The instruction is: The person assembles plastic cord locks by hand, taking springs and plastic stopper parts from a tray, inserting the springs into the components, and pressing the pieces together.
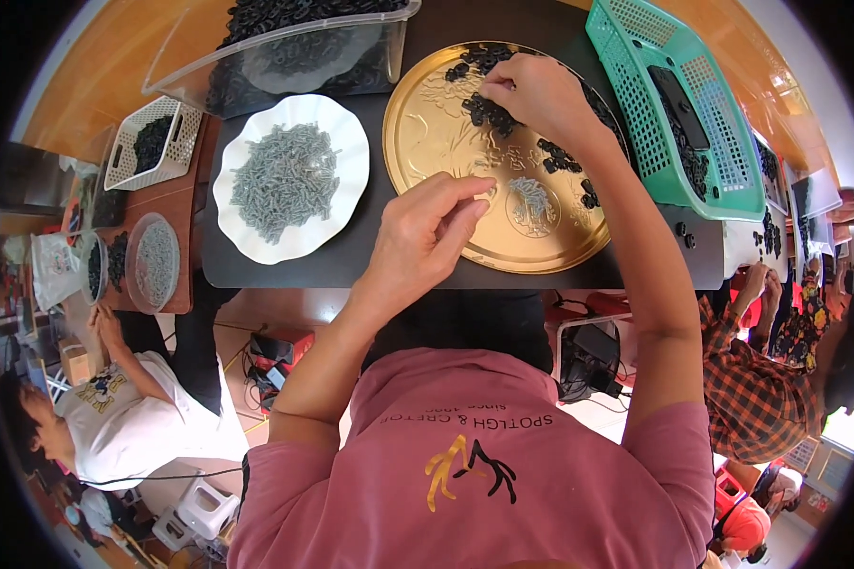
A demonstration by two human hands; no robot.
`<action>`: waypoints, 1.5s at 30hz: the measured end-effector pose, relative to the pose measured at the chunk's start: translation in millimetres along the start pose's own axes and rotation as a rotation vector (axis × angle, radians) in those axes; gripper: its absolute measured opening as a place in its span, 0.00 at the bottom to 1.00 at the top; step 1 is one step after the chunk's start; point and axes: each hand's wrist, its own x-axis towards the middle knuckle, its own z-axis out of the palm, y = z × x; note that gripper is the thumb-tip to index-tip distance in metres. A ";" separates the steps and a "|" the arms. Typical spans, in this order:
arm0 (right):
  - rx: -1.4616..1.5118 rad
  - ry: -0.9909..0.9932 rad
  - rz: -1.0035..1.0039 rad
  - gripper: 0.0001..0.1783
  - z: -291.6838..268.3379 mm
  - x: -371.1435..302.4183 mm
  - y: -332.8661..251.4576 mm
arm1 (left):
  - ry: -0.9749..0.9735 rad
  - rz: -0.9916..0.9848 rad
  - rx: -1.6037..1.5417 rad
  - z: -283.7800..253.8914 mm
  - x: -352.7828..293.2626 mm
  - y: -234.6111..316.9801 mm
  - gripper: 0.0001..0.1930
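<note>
Over the near left part of a round gold tray (417,180), my left hand (417,232) is closed in a pinch. Whatever lies between its thumb and forefinger is too small to make out. At the tray's far side my right hand (546,95) reaches down with fingers pressed together, touching or just above a pile of small black plastic parts (489,114); its fingertips hide what they pinch. More black parts (560,156) lie in clusters along the tray's right side. A small heap of silvery screws (529,197) sits on the tray between my hands.
Left of the tray stands a white scalloped plate (356,180) heaped with screws (289,180). Behind it is a clear bin (285,47) of black parts. A green perforated basket (721,114) borders the tray's right. Co-workers sit at both sides, one in a white shirt (142,417).
</note>
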 end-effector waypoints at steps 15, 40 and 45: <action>0.300 -0.108 0.046 0.11 5.7 -2.9 3.9 | 0.013 -0.024 0.003 -3.8 2.9 3.1 0.11; 1.330 -0.240 0.409 0.08 -34.6 -173.2 -62.6 | 0.052 0.053 -0.150 19.4 -40.9 33.6 0.08; 1.209 0.001 0.223 0.05 -18.3 -178.1 -63.1 | 0.006 -0.399 -0.667 22.0 -48.8 40.0 0.05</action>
